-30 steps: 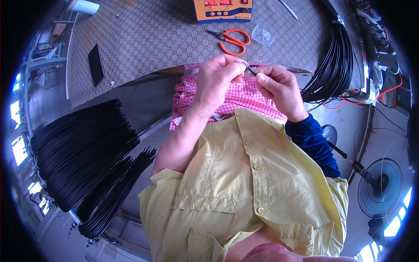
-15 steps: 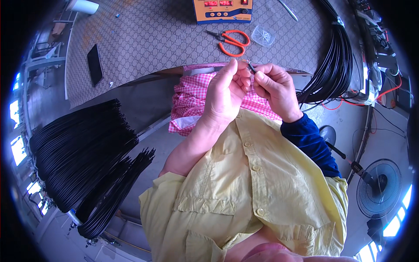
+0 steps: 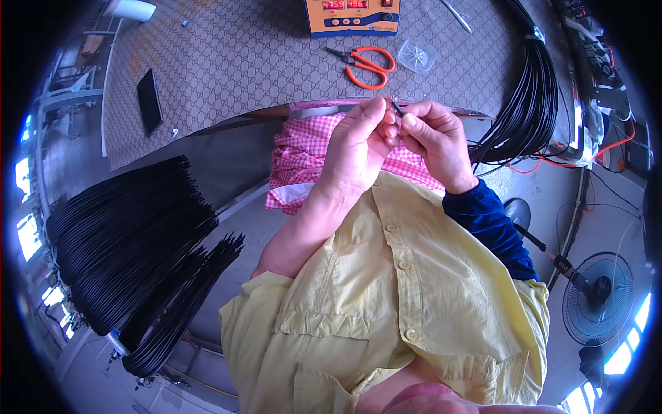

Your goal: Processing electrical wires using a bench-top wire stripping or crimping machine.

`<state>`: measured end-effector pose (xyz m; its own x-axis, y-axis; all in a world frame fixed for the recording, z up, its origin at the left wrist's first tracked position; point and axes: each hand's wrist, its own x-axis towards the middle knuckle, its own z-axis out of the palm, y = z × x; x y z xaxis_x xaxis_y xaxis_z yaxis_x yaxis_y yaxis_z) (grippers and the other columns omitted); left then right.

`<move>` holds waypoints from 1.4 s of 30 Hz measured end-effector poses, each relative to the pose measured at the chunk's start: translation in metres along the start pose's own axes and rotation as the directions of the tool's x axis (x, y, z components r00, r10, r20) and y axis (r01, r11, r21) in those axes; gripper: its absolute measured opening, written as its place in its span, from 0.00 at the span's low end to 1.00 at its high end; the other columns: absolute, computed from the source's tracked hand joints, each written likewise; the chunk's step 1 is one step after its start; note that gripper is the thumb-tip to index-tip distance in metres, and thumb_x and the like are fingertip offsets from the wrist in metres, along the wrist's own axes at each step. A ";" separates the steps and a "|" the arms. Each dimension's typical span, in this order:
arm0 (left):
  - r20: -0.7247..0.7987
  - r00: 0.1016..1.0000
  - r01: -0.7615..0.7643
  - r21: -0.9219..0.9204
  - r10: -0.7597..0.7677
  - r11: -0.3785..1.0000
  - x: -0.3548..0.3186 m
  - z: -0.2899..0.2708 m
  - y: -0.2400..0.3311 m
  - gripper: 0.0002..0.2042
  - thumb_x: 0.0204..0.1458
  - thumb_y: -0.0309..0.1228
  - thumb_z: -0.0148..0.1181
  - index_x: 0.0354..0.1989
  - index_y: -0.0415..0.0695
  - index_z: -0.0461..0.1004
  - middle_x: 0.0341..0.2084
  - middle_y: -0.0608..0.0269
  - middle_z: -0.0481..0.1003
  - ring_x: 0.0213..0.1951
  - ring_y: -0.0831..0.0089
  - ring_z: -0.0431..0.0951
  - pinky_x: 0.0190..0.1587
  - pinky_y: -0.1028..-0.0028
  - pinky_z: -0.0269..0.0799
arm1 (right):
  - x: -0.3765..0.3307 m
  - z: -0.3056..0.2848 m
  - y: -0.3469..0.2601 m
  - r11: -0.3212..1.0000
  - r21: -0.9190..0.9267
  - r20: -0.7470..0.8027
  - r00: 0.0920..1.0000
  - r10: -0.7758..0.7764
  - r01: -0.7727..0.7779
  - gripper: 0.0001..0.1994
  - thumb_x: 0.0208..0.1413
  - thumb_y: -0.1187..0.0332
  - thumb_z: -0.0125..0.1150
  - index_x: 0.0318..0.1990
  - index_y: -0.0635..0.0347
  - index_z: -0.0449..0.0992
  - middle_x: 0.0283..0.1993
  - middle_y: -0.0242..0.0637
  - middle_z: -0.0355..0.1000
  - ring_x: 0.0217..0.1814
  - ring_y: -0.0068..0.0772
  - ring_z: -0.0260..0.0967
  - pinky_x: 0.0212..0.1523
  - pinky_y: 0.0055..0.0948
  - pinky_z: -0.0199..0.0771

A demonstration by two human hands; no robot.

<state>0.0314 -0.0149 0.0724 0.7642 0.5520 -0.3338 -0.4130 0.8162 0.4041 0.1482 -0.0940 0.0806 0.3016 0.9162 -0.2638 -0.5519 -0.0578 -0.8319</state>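
Note:
My right hand (image 3: 438,141) pinches a thin black cable (image 3: 398,107) between thumb and forefinger, close to its end. At the cable's tip, fine bare-looking wires fan out toward my left hand (image 3: 355,148). The left thumb and fingertips are closed on these wires, whose exact shape is too small to make out. Both hands are raised at the table's near edge, in front of my chest. Just beyond them on the table lie orange-handled cutters (image 3: 370,67) and a small clear plastic dish (image 3: 416,56).
An orange device with a red display (image 3: 353,17) stands at the table's far side. A black phone (image 3: 149,102) lies at the left. Bundles of black cable hang at the left (image 3: 131,241) and right (image 3: 527,103). A fan (image 3: 598,298) stands at the lower right.
My left thumb has come down and closed toward the cable's tip. The right hand stays almost still with the cable.

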 end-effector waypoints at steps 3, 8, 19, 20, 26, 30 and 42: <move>-0.003 1.000 0.026 -0.052 -0.026 0.998 0.000 -0.001 0.002 0.12 0.52 0.38 0.49 0.27 0.41 0.67 0.22 0.65 0.67 0.26 0.77 0.65 0.30 0.79 0.62 | 0.000 -0.002 -0.003 1.000 0.019 0.034 0.999 0.015 -0.015 0.05 0.52 0.74 0.51 0.34 0.66 0.69 0.32 0.37 0.71 0.30 0.20 0.69 0.30 0.14 0.68; 0.033 0.998 0.057 -0.066 -0.055 0.996 0.003 -0.004 0.003 0.12 0.53 0.37 0.49 0.27 0.40 0.67 0.22 0.64 0.67 0.26 0.76 0.65 0.30 0.79 0.62 | 0.000 -0.001 -0.004 0.999 0.032 0.042 0.999 -0.005 0.004 0.05 0.52 0.74 0.52 0.35 0.66 0.69 0.35 0.38 0.71 0.34 0.22 0.70 0.35 0.17 0.71; 0.060 0.997 0.043 -0.072 -0.039 0.996 0.002 -0.003 0.001 0.11 0.53 0.36 0.49 0.28 0.41 0.68 0.23 0.67 0.68 0.26 0.78 0.65 0.30 0.79 0.62 | 0.001 -0.002 -0.001 1.000 0.031 0.022 1.000 -0.007 0.006 0.05 0.52 0.75 0.52 0.35 0.66 0.69 0.34 0.37 0.71 0.35 0.23 0.70 0.37 0.18 0.71; 0.061 0.997 0.040 -0.078 -0.035 0.996 0.003 -0.004 0.001 0.10 0.53 0.36 0.49 0.28 0.41 0.68 0.23 0.67 0.68 0.26 0.79 0.65 0.30 0.79 0.62 | 0.002 -0.002 -0.001 0.999 0.050 0.034 0.999 -0.014 0.013 0.05 0.52 0.75 0.52 0.35 0.66 0.69 0.34 0.37 0.71 0.35 0.23 0.70 0.37 0.18 0.71; -0.031 0.999 -0.034 0.095 0.037 0.995 0.000 -0.001 0.006 0.07 0.51 0.30 0.50 0.32 0.38 0.70 0.24 0.64 0.70 0.25 0.79 0.68 0.30 0.80 0.65 | 0.003 -0.003 0.002 1.000 0.001 0.007 1.000 -0.017 0.017 0.04 0.51 0.74 0.53 0.34 0.65 0.70 0.30 0.33 0.70 0.28 0.16 0.64 0.28 0.12 0.65; -0.060 0.992 -0.094 0.263 0.113 0.960 -0.002 0.002 0.012 0.07 0.50 0.27 0.51 0.34 0.37 0.70 0.24 0.62 0.72 0.26 0.78 0.71 0.31 0.81 0.67 | 0.003 -0.003 0.003 0.999 -0.036 -0.014 1.000 -0.018 0.017 0.04 0.51 0.74 0.54 0.33 0.65 0.71 0.27 0.29 0.67 0.24 0.13 0.58 0.24 0.12 0.60; -0.156 0.966 -0.174 0.196 0.205 0.965 0.001 0.010 0.001 0.04 0.47 0.26 0.52 0.29 0.38 0.70 0.22 0.65 0.71 0.24 0.81 0.67 0.28 0.81 0.63 | 0.005 0.000 0.011 0.994 -0.050 -0.076 0.992 -0.104 0.100 0.04 0.49 0.75 0.56 0.32 0.65 0.71 0.29 0.33 0.70 0.26 0.14 0.62 0.25 0.12 0.62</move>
<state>0.0363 -0.0152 0.0807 0.5761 0.7276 -0.3725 -0.4344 0.6585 0.6145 0.1433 -0.0902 0.0706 0.4158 0.8843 -0.2123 -0.4794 0.0148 -0.8775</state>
